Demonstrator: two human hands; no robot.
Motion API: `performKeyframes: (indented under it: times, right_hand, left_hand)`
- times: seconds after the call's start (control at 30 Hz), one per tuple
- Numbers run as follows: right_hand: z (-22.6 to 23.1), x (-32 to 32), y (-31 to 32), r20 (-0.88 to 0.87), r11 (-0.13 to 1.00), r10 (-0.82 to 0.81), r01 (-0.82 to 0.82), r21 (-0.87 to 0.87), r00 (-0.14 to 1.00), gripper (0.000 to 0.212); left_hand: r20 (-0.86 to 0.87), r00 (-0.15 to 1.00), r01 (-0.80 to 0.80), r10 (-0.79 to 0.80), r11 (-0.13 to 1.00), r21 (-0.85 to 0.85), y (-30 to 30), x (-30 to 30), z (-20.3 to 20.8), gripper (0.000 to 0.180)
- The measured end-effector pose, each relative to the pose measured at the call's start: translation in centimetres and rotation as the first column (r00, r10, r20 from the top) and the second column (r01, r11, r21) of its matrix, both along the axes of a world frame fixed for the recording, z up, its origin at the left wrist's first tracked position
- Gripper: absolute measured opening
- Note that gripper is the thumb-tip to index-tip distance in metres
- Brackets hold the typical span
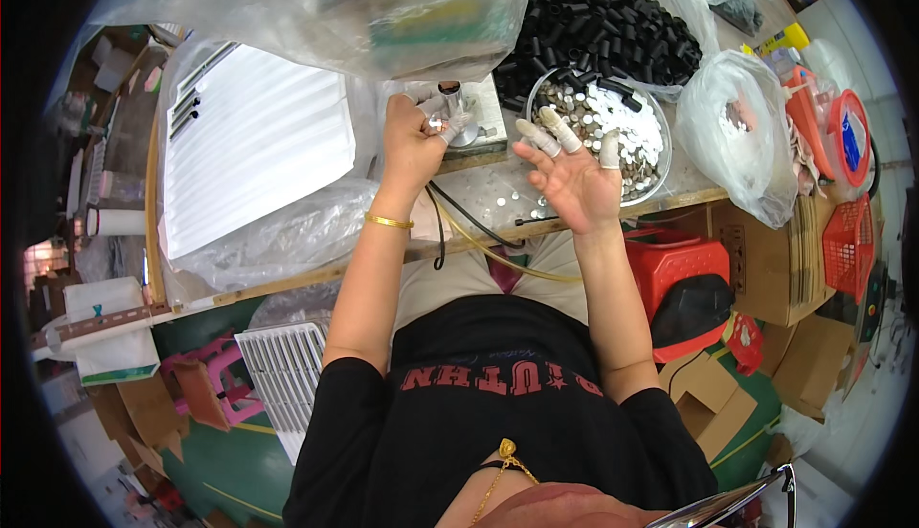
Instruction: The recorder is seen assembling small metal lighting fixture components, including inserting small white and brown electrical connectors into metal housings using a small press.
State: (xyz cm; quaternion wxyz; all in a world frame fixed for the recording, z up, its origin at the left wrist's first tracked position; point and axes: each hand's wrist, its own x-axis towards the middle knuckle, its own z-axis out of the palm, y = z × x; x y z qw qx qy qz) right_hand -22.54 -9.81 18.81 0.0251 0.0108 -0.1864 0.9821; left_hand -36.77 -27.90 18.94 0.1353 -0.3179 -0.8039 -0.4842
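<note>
Head view: the step in hand appears to be work at a small metal fixture (489, 126), with the left hand (412, 150) engaged there and the right hand (584, 191) apart from it. The left fingers are drawn in close beside the upright metal post (450, 97); whether they grip a part cannot be told. The right hand is palm up, fingers loosely spread and apparently holding nothing, some tips sheathed in pale covers. It is at the near left of a clear bowl (667, 166) of white and darker discs (627, 124). A heap of black tubes (598, 30) lies behind the bowl. The next move, in this judgement, calls for a steady left hand and a fine pinch by the right. On the bench (486, 189), a ridged white sheet (263, 145) lies to the left with dark-tipped rods (184, 116) on it; a plastic bag (735, 135) sits right of the bowl. In the room, a red stool (675, 269), cardboard boxes (766, 260) and a pink stool (222, 380) stand around a green floor (225, 466).
</note>
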Motion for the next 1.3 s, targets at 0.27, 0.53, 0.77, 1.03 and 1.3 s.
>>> performKeyframes:
  times: [0.27,0.53,0.77,1.03,1.3]
  right_hand:
    - [-0.6,0.8,0.1,-0.026,0.998,-0.003,0.005,0.061,1.0,0.083]
    - [-0.8,1.9,0.6,-0.062,0.992,-0.041,0.048,0.118,0.997,0.08]
    - [-0.8,2.4,1.0,-0.044,0.984,-0.082,0.088,0.156,0.996,0.077]
    - [-1.1,2.5,1.3,-0.053,0.977,-0.102,0.11,0.18,0.993,0.075]
    - [-1.7,3.1,1.5,-0.064,0.974,-0.099,0.11,0.196,0.993,0.072]
  left_hand:
    - [-0.034,0.999,-0.006,0.01,0.992,0.129,0.1,-0.5,-1.4,0.045]
    - [-0.016,0.999,0.033,-0.032,0.993,0.114,0.2,-0.1,1.0,0.02]
    - [0.042,0.999,-0.017,0.018,1.0,-0.002,0.3,-0.6,1.1,0.019]
    - [0.067,0.998,-0.024,0.018,0.997,0.08,1.0,-2.2,0.1,0.03]
    - [-0.037,0.997,-0.07,0.073,0.995,0.065,1.1,-2.9,-1.4,0.045]
